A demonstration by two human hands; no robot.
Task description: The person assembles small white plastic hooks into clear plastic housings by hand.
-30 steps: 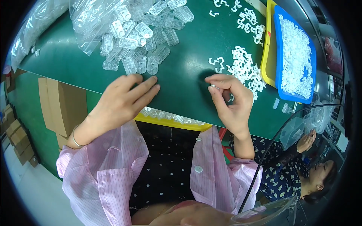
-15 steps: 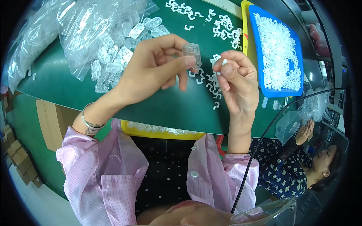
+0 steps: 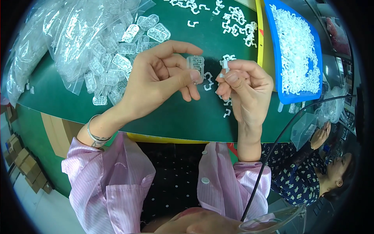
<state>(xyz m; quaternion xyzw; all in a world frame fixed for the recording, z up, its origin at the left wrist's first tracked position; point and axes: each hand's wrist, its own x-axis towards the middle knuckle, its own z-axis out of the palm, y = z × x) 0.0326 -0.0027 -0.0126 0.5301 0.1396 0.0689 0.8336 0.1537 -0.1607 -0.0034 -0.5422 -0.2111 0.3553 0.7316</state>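
Observation:
Between thumb and fingers my left hand (image 3: 163, 74) grips a clear plastic case (image 3: 196, 67), small and rectangular with rounded corners, held upright over the table. Just right of it, my right hand (image 3: 249, 84) pinches a small white plastic piece (image 3: 225, 65); the fingertips cover part of it. The two held pieces are apart. Loose white S-shaped plastic clips (image 3: 209, 82) lie on the green table below and between my hands. Left of my left hand spreads a heap of similar clear cases (image 3: 109, 79).
Clear plastic bags (image 3: 78, 35) lie at the far left. At the right, a blue tray (image 3: 298, 98) full of white clips rests over a yellow tray (image 3: 260, 23). More clips (image 3: 234, 19) are scattered at the back. A black cable (image 3: 269, 156) arcs past a co-worker (image 3: 296, 171) at the right.
The clear case has turned its flat face more toward me and sits slightly lower. My right hand has shifted a little right and down, with more of the white piece showing.

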